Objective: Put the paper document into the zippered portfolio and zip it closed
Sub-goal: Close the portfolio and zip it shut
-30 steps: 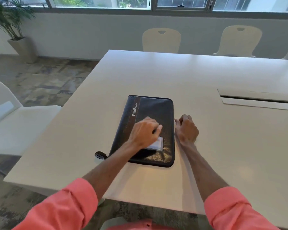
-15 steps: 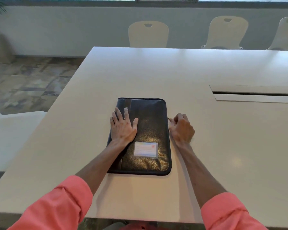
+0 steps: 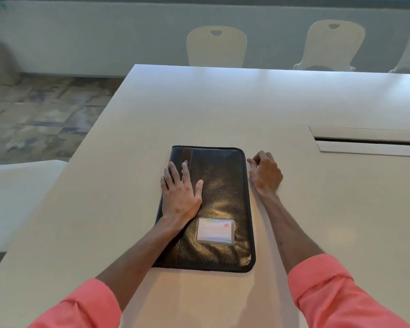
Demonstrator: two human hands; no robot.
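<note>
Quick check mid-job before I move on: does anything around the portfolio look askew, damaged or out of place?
Nothing stands out. The portfolio lies flat on the table, its cover undamaged. The left hand rests flat on it; the right hand pinches at its right edge. No paper shows outside.

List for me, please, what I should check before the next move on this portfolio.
1. The portfolio lies flat on the table: ok.
2. The left hand presses flat on the cover and steadies it: ok.
3. The right hand has its fingers curled at the right edge near the far corner. Whether they hold the zipper pull: cannot tell.
4. The paper document is inside: cannot tell, as no paper is in view.
5. The zipper is closed all round: cannot tell.
</note>
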